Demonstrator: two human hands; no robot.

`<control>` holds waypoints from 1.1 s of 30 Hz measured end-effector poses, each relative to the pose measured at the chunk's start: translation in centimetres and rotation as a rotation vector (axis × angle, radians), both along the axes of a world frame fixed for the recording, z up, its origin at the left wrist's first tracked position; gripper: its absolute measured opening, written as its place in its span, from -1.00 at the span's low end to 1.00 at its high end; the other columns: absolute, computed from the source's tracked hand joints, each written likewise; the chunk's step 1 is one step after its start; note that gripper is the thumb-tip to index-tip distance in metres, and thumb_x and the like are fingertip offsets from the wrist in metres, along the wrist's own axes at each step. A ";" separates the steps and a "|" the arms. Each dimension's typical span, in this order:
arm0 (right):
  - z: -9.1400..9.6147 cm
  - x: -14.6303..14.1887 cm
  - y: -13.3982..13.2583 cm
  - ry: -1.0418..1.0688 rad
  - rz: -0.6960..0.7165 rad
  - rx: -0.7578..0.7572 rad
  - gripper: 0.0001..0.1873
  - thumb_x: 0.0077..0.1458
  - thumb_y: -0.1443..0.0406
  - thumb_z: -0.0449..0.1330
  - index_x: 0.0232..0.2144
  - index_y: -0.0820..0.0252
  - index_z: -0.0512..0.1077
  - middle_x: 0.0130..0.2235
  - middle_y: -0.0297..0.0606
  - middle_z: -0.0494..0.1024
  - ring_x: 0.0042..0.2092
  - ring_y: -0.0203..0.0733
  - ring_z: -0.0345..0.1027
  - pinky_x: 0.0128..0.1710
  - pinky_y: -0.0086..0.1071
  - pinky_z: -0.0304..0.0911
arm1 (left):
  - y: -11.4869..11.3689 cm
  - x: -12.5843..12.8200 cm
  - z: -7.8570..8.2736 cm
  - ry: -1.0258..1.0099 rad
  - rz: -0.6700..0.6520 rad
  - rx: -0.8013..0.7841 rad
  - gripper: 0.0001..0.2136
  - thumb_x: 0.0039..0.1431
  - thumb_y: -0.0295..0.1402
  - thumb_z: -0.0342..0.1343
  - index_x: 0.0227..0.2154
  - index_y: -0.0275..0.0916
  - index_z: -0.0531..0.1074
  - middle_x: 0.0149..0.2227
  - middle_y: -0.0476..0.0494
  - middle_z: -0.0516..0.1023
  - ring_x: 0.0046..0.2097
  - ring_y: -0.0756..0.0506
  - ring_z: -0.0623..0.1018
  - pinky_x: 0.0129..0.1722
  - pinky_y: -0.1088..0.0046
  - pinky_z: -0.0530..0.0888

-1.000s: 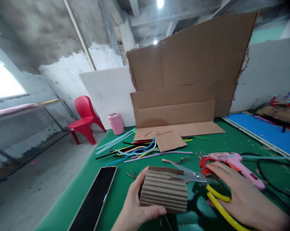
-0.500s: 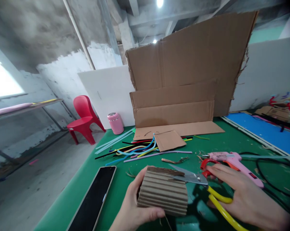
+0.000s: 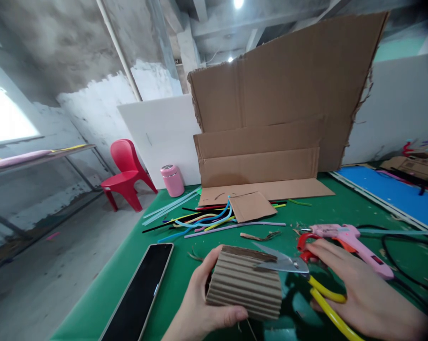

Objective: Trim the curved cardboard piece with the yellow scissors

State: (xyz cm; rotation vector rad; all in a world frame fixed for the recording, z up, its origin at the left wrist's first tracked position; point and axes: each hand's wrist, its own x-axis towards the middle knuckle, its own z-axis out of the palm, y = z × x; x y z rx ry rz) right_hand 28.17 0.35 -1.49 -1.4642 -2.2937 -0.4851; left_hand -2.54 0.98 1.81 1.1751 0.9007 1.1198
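Observation:
My left hand (image 3: pixel 210 303) is wrapped round a small piece of corrugated cardboard (image 3: pixel 247 284), bent into a curve with its ridges outward; the thumb lies along its lower edge. My right hand (image 3: pixel 352 279) grips scissors (image 3: pixel 288 264) with red and yellow handles. Their blades stand apart at the cardboard's upper right edge, the lower one lying over the ridged face. Whether the blades are cutting into it cannot be made out. Just beyond the right hand lies a pink glue gun (image 3: pixel 356 244) with a glue stick in its back.
A phone (image 3: pixel 139 293) lies left on the green table (image 3: pixel 93 308). Several coloured pipe cleaners (image 3: pixel 206 220), glue sticks (image 3: pixel 171 207) and a flat cardboard piece (image 3: pixel 252 207) lie ahead. Behind stand a large cardboard panel (image 3: pixel 288 94) and a pink canister (image 3: pixel 172 181). A black cable (image 3: pixel 387 251) curls right.
The whole view has shifted slightly, so things appear a little further right. Both hands keep their holds, and the scissors stay at the cardboard's edge with blades apart.

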 end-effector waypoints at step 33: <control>1.5 0.0 0.0 -0.025 0.083 0.084 -0.21 -0.32 -0.18 0.34 -0.20 0.34 0.57 -0.20 0.02 0.59 -0.23 0.09 0.53 -0.28 -0.27 0.49 | 0.0 -0.4 -0.2 -0.048 -0.014 -0.035 -0.21 -0.43 -0.25 0.50 0.00 -0.19 0.38 -0.04 -0.19 0.58 0.02 -0.28 0.53 -0.02 0.32 0.47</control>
